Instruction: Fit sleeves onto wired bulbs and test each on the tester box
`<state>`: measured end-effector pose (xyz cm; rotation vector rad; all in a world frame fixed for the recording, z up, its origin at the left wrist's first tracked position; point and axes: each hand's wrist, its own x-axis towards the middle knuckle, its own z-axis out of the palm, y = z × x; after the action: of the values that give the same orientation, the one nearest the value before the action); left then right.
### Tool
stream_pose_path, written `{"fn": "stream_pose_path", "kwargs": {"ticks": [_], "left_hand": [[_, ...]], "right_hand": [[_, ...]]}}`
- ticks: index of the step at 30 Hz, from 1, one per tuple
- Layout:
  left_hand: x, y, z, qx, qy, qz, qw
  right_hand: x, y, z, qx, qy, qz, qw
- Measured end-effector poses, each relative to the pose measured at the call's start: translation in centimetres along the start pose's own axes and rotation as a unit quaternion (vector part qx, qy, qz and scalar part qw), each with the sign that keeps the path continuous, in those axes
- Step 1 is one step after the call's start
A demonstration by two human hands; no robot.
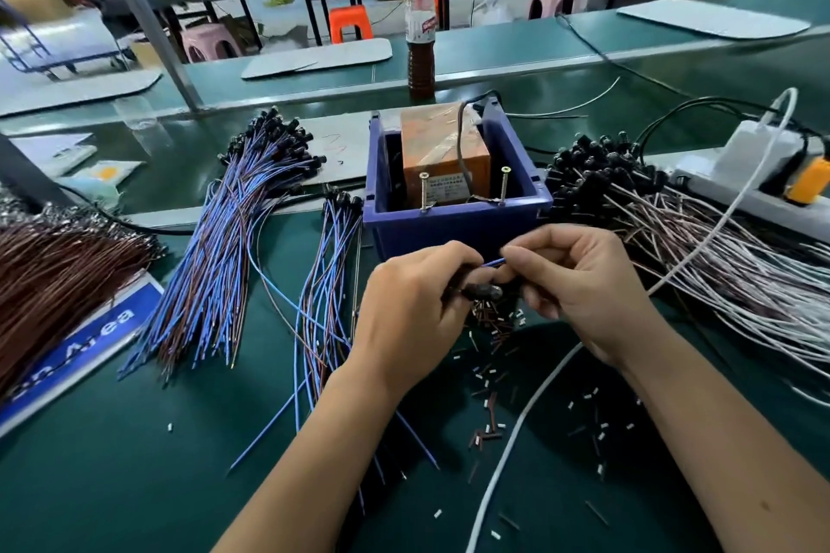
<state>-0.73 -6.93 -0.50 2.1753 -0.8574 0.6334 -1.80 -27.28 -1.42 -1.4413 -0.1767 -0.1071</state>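
Note:
My left hand [411, 310] grips a dark bulb [483, 291] with its wires, just in front of the tester box. My right hand [579, 283] pinches the end of its blue wire [493, 262] between thumb and fingertips. The tester is a blue bin [453, 222] holding an orange block [442, 157], with two upright screws [423, 192] at its front edge. Small dark and white sleeves [492, 319] lie heaped under my hands and scattered over the green mat. A bundle of blue and brown wired bulbs [224, 238] lies to the left.
White-and-brown wired bulbs [651, 211] are piled on the right, beside a power strip [763, 189] with a white cable [516, 427]. A brown wire bundle [58, 278] and a blue sign [81, 350] lie far left. A bottle [421, 36] stands behind the bin.

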Motion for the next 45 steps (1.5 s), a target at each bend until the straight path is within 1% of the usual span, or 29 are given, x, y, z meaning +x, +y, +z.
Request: {"fn": "stream_pose_path", "kwargs": {"ticks": [2, 4, 7, 11, 16, 23, 24, 26, 28, 29, 31, 33, 34, 36, 39, 43, 45], "left_hand": [[-0.1, 0.4, 0.1, -0.007, -0.014, 0.004, 1.000], [-0.1, 0.5, 0.2, -0.009, -0.007, 0.006, 1.000], [0.0, 0.4, 0.3, -0.006, 0.001, -0.004, 1.000], [-0.1, 0.0, 0.6, -0.017, -0.017, -0.028, 0.999], [0.0, -0.7, 0.6, -0.047, -0.014, -0.040, 0.998], [0.2, -0.8, 0.6, -0.082, 0.001, -0.035, 0.996], [0.2, -0.7, 0.7, -0.088, 0.003, -0.033, 0.996], [0.2, -0.6, 0.4, -0.091, 0.017, -0.032, 0.995], [0.1, -0.7, -0.1, -0.120, 0.057, -0.058, 0.989], [0.1, -0.9, -0.4, -0.144, 0.084, -0.079, 0.983], [0.2, -0.8, -0.8, -0.180, 0.126, -0.107, 0.970], [0.3, -0.5, -0.8, -0.197, 0.140, -0.115, 0.964], [0.3, -0.2, -0.6, -0.204, 0.137, -0.115, 0.962], [0.1, 0.5, 0.0, -0.217, 0.121, -0.117, 0.962], [0.0, 0.8, 0.6, -0.223, 0.109, -0.122, 0.961], [0.0, 0.7, 0.7, -0.207, 0.098, -0.113, 0.967], [0.0, 0.7, 0.7, -0.186, 0.105, -0.102, 0.972]], "right_hand": [[-0.1, 0.1, 0.3, -0.015, -0.008, -0.006, 1.000], [-0.1, 0.1, 0.3, -0.013, -0.001, 0.001, 1.000], [-0.2, -0.1, 0.3, -0.038, 0.001, 0.000, 0.999], [-0.1, 0.1, 0.2, -0.059, -0.007, -0.013, 0.998], [-0.3, 0.4, 1.0, -0.097, 0.005, -0.050, 0.994], [-0.8, 0.2, 1.8, -0.093, 0.036, -0.113, 0.989], [-0.9, 0.1, 1.6, -0.090, 0.046, -0.118, 0.988], [-0.7, -0.2, 0.7, -0.056, 0.099, -0.123, 0.986], [-0.4, -0.7, -0.6, -0.029, 0.140, -0.122, 0.982], [-0.3, -0.8, -0.8, -0.033, 0.131, -0.117, 0.984], [-0.5, -0.6, -0.2, -0.060, 0.066, -0.098, 0.991], [-0.8, 0.1, 1.3, -0.041, 0.014, -0.070, 0.997], [-0.7, 0.3, 1.9, -0.014, 0.006, -0.060, 0.998], [-0.7, 0.4, 3.1, 0.030, 0.005, -0.052, 0.998], [-0.7, 0.6, 4.0, 0.054, 0.017, -0.047, 0.997], [-0.6, 0.5, 4.0, 0.122, 0.020, -0.013, 0.992], [-0.7, 0.4, 4.2, 0.141, 0.026, -0.002, 0.990]]}}
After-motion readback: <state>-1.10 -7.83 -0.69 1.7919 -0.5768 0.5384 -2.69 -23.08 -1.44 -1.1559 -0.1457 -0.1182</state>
